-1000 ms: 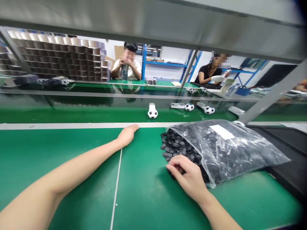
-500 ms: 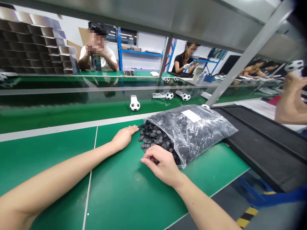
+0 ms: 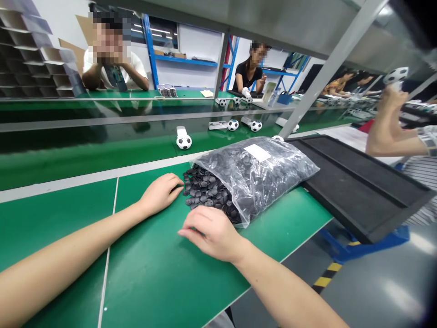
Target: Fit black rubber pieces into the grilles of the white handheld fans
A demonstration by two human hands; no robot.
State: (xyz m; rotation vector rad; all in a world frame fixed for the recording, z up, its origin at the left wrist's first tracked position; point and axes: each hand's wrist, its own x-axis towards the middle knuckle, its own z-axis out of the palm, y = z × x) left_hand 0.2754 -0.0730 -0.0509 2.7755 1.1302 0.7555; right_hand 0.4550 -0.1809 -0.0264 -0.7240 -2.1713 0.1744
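Observation:
A clear plastic bag (image 3: 273, 175) lies on its side on the green table, its mouth facing left. Small black plastic pieces (image 3: 208, 189) spill from it in a pile. At the pile's left edge is my left hand (image 3: 162, 193), fingers curled and thumb drawn in towards the fingertips. Whatever may be between those tips is too small to make out. My right hand (image 3: 211, 234) hovers at the near side of the pile and hides part of it. Its fingers are bent, with a gap between thumb and forefinger, and I see nothing held there.
Beyond the table runs a green conveyor belt (image 3: 136, 150) bearing several white devices with football-patterned heads (image 3: 184, 140). A black tray (image 3: 362, 182) stands right of the bag. A slanted metal post (image 3: 327, 77) rises behind it. Co-workers sit opposite; another person's hands (image 3: 389, 118) are at right.
My left hand has gone from lying flat with fingers stretched to curled at the pile's edge. My right hand stays by the pile, thumb and fingers still apart. The view has shifted right.

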